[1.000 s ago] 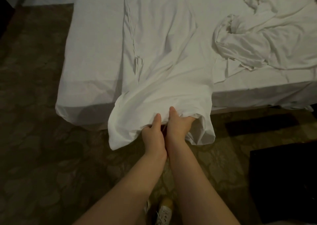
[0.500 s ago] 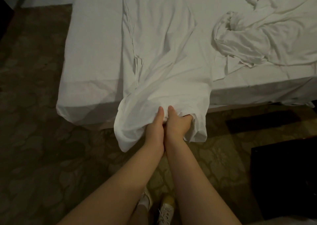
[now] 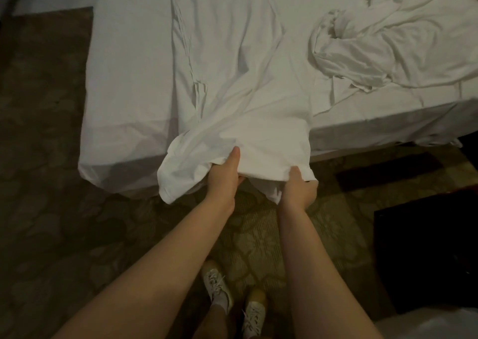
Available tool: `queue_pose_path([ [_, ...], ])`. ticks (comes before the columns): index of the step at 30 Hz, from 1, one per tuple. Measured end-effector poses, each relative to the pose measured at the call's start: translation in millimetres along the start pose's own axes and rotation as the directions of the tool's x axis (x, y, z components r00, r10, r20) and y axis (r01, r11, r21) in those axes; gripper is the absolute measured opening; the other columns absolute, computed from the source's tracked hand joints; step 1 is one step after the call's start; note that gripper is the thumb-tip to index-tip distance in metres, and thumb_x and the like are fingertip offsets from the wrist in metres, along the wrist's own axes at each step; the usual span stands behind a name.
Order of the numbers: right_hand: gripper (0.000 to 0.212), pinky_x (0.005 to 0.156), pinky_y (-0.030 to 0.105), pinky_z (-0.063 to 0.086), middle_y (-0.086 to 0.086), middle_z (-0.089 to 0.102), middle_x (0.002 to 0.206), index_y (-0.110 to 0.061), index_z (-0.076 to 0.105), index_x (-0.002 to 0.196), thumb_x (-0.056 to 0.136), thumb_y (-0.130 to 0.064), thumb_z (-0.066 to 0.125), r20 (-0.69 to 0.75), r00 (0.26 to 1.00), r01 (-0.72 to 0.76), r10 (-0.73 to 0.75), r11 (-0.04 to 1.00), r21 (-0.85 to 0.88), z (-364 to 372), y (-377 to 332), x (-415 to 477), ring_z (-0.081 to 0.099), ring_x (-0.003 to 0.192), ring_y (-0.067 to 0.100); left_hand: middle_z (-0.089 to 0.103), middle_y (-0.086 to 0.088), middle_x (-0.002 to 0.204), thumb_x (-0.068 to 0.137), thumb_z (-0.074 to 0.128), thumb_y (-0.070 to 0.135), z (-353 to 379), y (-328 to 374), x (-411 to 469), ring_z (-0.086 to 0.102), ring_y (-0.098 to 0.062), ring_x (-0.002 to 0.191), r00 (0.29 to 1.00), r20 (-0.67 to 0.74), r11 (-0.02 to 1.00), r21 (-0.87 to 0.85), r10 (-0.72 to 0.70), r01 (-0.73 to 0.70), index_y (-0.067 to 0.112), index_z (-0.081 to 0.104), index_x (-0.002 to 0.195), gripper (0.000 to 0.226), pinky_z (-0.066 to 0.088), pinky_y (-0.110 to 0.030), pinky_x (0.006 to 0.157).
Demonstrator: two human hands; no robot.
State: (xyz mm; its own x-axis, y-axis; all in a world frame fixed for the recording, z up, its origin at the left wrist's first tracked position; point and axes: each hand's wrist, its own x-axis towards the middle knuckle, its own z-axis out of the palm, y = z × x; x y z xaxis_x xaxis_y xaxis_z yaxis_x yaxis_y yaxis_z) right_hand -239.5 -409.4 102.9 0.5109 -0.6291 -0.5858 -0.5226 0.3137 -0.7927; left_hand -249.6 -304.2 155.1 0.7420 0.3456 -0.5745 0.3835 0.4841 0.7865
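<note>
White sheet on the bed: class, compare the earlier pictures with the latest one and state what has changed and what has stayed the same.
The right hand has slid rightward along the hem of the white fabric sheet, away from the left hand; earlier the two were pressed together. Both still grip the hem, now spread between them. The crumpled white bedding and the white-covered mattress are unchanged.

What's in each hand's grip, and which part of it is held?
The white sheet: the left grip pinches its near edge hanging off the bed, the right grip holds the same edge near its corner.
</note>
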Motion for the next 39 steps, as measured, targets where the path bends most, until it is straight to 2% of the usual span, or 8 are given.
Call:
queue_pose_path([
  [5,0.016,0.075,0.034,0.050,-0.007,0.060,0.083,-0.024,0.058,0.079,0.093,-0.030,0.053,0.073,0.921,0.386,-0.383,0.922,-0.027,-8,-49,11,0.059,0.081,0.013,0.046,0.002,0.117,0.095,0.052,0.033,-5,4,6,0.050,-0.020,0.107,1.000,0.006,0.981,0.193,0.000,-0.002,0.024,0.034,0.140,0.049,0.049,-0.045,0.095],
  [10,0.034,0.096,0.034,0.041,-0.003,0.055,0.115,-0.019,0.055,0.123,0.098,-0.038,0.041,0.341,0.836,0.505,-0.429,0.846,-0.174,-19,-61,15,0.051,0.112,0.017,0.051,-0.002,0.118,0.096,0.050,0.026,-9,9,5,0.056,-0.027,0.106,0.995,0.018,0.993,0.064,-0.101,0.099,0.026,0.037,0.135,0.041,0.053,-0.048,0.083],
  [13,0.044,0.110,0.032,0.024,-0.001,0.040,0.145,-0.022,0.039,0.142,0.099,-0.031,0.041,0.386,0.693,0.717,-0.608,0.633,-0.290,-37,-62,27,0.031,0.130,0.009,0.055,-0.003,0.106,0.096,0.049,0.018,-7,25,9,0.058,-0.022,0.086,0.993,-0.007,0.989,-0.092,-0.121,0.120,0.022,0.041,0.127,0.032,0.053,-0.042,0.064],
  [17,0.053,0.114,0.042,0.012,0.013,0.043,0.143,-0.009,0.046,0.137,0.095,-0.040,0.043,0.449,0.764,0.594,-0.463,0.234,-0.770,-51,-46,47,0.027,0.135,0.032,0.054,-0.004,0.091,0.097,0.048,0.017,3,38,9,0.056,-0.020,0.077,0.992,-0.013,0.987,-0.103,-0.125,0.122,0.016,0.042,0.125,0.029,0.049,-0.035,0.057],
  [27,0.053,0.113,0.047,0.002,-0.007,0.065,0.099,-0.026,0.062,0.100,0.095,-0.054,0.018,0.631,0.582,0.717,-0.512,-0.043,-0.696,-97,-33,69,0.049,0.116,0.017,0.055,-0.005,0.092,0.097,0.048,0.020,2,50,12,0.056,-0.020,0.079,0.996,-0.013,0.995,-0.041,-0.093,0.092,0.012,0.042,0.131,0.036,0.050,-0.033,0.056],
  [30,0.041,0.104,0.042,0.028,-0.001,0.065,0.107,-0.019,0.064,0.105,0.094,-0.043,0.033,0.553,0.535,0.808,-0.639,0.195,-0.556,-105,-34,71,0.052,0.111,0.020,0.056,-0.005,0.092,0.097,0.049,0.019,8,53,10,0.057,-0.020,0.079,0.996,0.003,0.994,-0.065,-0.088,0.088,0.011,0.044,0.131,0.036,0.051,-0.032,0.054],
  [33,0.027,0.095,0.033,0.043,0.000,0.056,0.118,-0.016,0.060,0.118,0.092,-0.019,0.054,0.246,0.758,0.652,-0.604,0.698,-0.295,-97,-19,56,0.051,0.112,0.016,0.055,-0.007,0.093,0.096,0.050,0.017,17,53,5,0.057,-0.021,0.079,0.995,0.019,0.989,-0.107,-0.102,0.103,0.011,0.043,0.132,0.037,0.052,-0.032,0.054],
  [39,0.042,0.091,0.028,0.041,0.004,0.045,0.118,-0.011,0.050,0.116,0.079,-0.003,0.067,0.043,0.842,0.517,-0.538,0.780,-0.353,-72,8,48,0.044,0.109,0.018,0.054,-0.009,0.092,0.096,0.049,0.015,34,59,1,0.056,-0.022,0.078,0.994,0.052,0.988,-0.120,-0.093,0.099,0.007,0.042,0.133,0.038,0.049,-0.035,0.052],
])
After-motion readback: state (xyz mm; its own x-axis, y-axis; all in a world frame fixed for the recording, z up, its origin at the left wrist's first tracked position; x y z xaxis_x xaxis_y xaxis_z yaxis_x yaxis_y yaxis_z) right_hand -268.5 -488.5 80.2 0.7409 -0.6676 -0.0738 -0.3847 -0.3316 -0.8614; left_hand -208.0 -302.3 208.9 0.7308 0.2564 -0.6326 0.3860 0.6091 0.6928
